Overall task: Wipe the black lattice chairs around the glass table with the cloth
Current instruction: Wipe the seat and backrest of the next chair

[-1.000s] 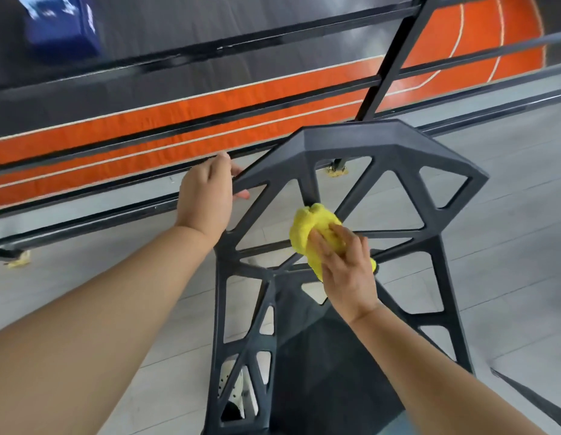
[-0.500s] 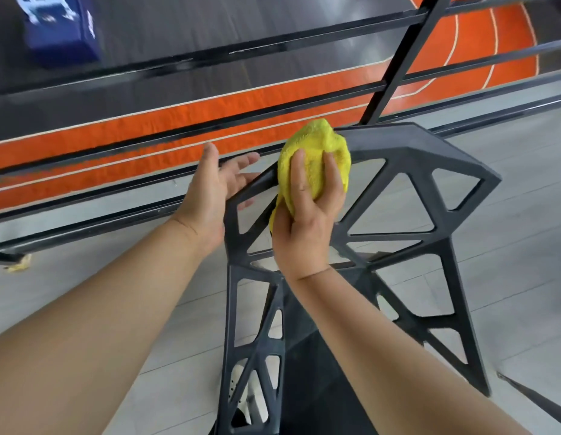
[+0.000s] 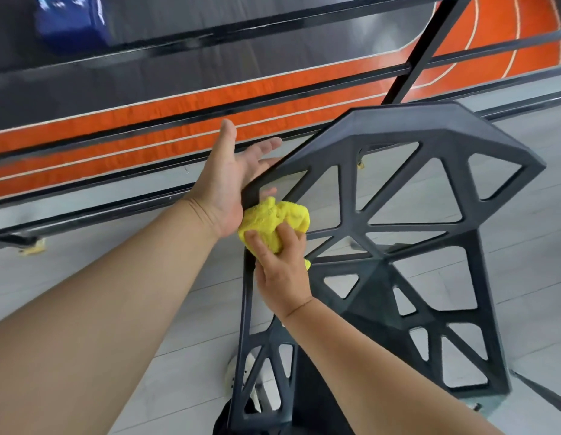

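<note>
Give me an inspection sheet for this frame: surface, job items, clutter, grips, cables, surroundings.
Surface: pale plank floor; no table in view.
Job's things: black lattice chair; yellow cloth bunched against its backrest's left edge.
Clutter: white shoe behind the chair's lower lattice.
Grips: left hand open, palm on the chair's left edge; right hand holds the cloth.
Cables: nothing seen.
Surroundings: black railing; orange track beyond; blurred blue box.

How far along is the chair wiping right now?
Done: nothing provable; the chair shows no clean-dirty difference. In hand: right hand grips the yellow cloth against its backrest edge, left hand bracing it open-palmed. Left: likely the lower lattice; other chairs aren't visible.
</note>
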`<action>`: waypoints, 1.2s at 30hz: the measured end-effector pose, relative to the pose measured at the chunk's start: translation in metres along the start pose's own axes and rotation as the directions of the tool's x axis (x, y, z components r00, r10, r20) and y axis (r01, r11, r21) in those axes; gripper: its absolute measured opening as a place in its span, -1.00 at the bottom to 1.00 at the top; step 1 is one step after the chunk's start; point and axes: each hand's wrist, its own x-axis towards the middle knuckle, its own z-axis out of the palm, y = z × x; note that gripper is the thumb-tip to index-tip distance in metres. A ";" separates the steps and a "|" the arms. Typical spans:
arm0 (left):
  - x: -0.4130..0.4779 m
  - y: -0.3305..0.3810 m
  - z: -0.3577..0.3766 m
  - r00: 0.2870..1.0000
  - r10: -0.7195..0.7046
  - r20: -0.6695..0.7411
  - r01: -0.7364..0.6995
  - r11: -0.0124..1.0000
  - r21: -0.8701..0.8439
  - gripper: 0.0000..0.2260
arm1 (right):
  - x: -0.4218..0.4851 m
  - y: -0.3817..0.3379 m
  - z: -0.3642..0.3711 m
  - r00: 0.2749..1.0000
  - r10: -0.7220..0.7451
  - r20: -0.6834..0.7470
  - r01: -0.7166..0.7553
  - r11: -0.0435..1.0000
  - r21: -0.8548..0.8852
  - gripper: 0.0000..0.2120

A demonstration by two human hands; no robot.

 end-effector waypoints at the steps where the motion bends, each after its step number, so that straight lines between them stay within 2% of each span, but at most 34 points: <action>1: -0.001 0.000 0.002 0.999 0.017 -0.029 -0.016 0.999 0.043 -0.29 | -0.004 0.003 0.001 0.999 -0.010 0.045 0.011 1.000 -0.018 -0.55; 5: -0.008 -0.001 0.014 0.989 0.092 -0.119 -0.076 0.988 0.131 -0.36 | -0.026 0.020 -0.005 0.972 -0.078 0.223 0.089 0.995 -0.044 -0.36; 7: -0.012 -0.002 0.018 0.979 0.130 -0.158 -0.098 0.976 0.193 -0.42 | -0.036 0.026 -0.019 0.967 0.024 0.255 -0.016 0.999 -0.031 -0.42; 9: -0.013 -0.002 0.021 0.974 0.151 -0.169 -0.106 0.963 0.249 -0.48 | -0.028 0.026 -0.040 0.969 0.178 0.173 -0.182 0.983 0.003 -0.62; 10: -0.013 -0.003 0.021 0.970 0.159 -0.181 -0.105 0.955 0.278 -0.52 | -0.016 0.024 -0.050 0.976 0.208 0.069 -0.210 0.977 0.033 -0.64; 12: -0.012 -0.004 0.022 0.965 0.168 -0.200 -0.097 0.941 0.324 -0.62 | 0.015 0.023 -0.067 0.971 0.216 -0.102 -0.205 0.973 0.110 -0.60; 14: -0.011 -0.005 0.022 0.963 0.183 -0.199 -0.096 0.920 0.380 -0.71 | 0.044 0.022 -0.074 0.955 0.259 -0.146 -0.239 0.961 0.143 -0.49; 16: -0.007 -0.004 0.023 0.958 0.205 -0.199 -0.100 0.893 0.439 -0.78 | 0.055 0.015 -0.073 0.954 0.288 -0.084 -0.276 0.952 0.132 -0.41; 18: -0.004 0.002 0.026 0.955 0.209 -0.209 -0.081 0.864 0.497 -0.83 | 0.041 0.007 -0.064 0.965 0.255 0.064 -0.260 0.959 0.108 -0.37; 20: -0.003 0.011 0.032 0.958 0.181 -0.223 -0.021 0.819 0.574 -0.84 | 0.016 0.005 -0.055 0.969 0.135 0.206 -0.153 0.986 0.071 -0.34; 22: -0.002 0.020 0.040 0.964 0.133 -0.228 0.051 0.753 0.656 -0.81 | 0.000 0.010 -0.055 0.970 0.065 0.233 -0.081 0.995 0.060 -0.37; 24: 0.001 0.028 0.053 0.963 0.168 -0.210 0.057 0.635 0.771 -0.77 | 0.003 0.015 -0.069 0.990 0.093 0.108 -0.099 0.994 0.054 -0.44; 26: 0.006 0.034 0.072 0.956 0.258 -0.143 -0.007 0.505 0.863 -0.70 | 0.022 0.020 -0.089 0.982 0.157 -0.103 -0.153 0.987 0.050 -0.50; 27: 0.009 0.036 0.081 0.951 0.291 -0.105 -0.047 0.471 0.881 -0.65 | 0.037 0.026 -0.099 0.965 0.174 -0.199 -0.168 0.985 0.044 -0.51; 29: 0.016 0.044 0.101 0.944 0.319 -0.084 -0.083 0.475 0.876 -0.51 | 0.071 0.041 -0.112 0.933 0.158 -0.323 -0.165 0.986 0.004 -0.48; 31: 0.026 0.047 0.116 0.930 0.346 -0.128 -0.072 0.510 0.857 -0.46 | 0.099 0.053 -0.118 0.941 0.068 -0.330 -0.111 0.987 -0.115 -0.46; 33: 0.033 0.045 0.123 0.905 0.388 -0.174 -0.038 0.481 0.876 -0.46 | 0.108 0.063 -0.120 0.964 -0.017 -0.265 -0.045 0.973 -0.225 -0.47; 34: 0.033 0.040 0.124 0.890 0.420 -0.178 -0.017 0.421 0.907 -0.44 | 0.107 0.069 -0.123 0.969 -0.032 -0.243 -0.030 0.968 -0.250 -0.47; 36: 0.030 0.029 0.121 0.818 0.569 -0.082 -0.030 0.185 0.982 -0.42 | 0.104 0.083 -0.133 0.964 0.005 -0.266 -0.076 0.963 -0.258 -0.46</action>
